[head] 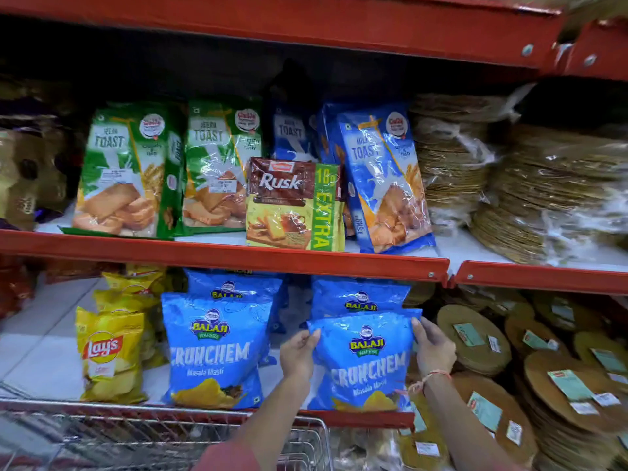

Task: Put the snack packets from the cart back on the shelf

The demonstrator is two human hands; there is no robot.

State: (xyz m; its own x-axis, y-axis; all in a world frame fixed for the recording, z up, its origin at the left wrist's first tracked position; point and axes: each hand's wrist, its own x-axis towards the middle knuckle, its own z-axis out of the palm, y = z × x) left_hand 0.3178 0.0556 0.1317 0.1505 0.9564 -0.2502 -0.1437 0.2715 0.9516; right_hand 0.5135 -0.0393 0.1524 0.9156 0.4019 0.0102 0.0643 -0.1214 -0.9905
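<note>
A blue Balaji Crunchem packet stands upright at the front of the lower shelf. My left hand grips its left edge and my right hand grips its upper right corner. Another blue Crunchem packet stands to its left, with more blue packets behind both. The wire cart lies at the bottom left, just below the shelf edge; I see no packets in the part that shows.
Yellow Lay's packets stand left of the blue ones. Stacks of flat round papads fill the right side. The upper shelf carries green toast packs, a Rusk pack and a blue toast pack.
</note>
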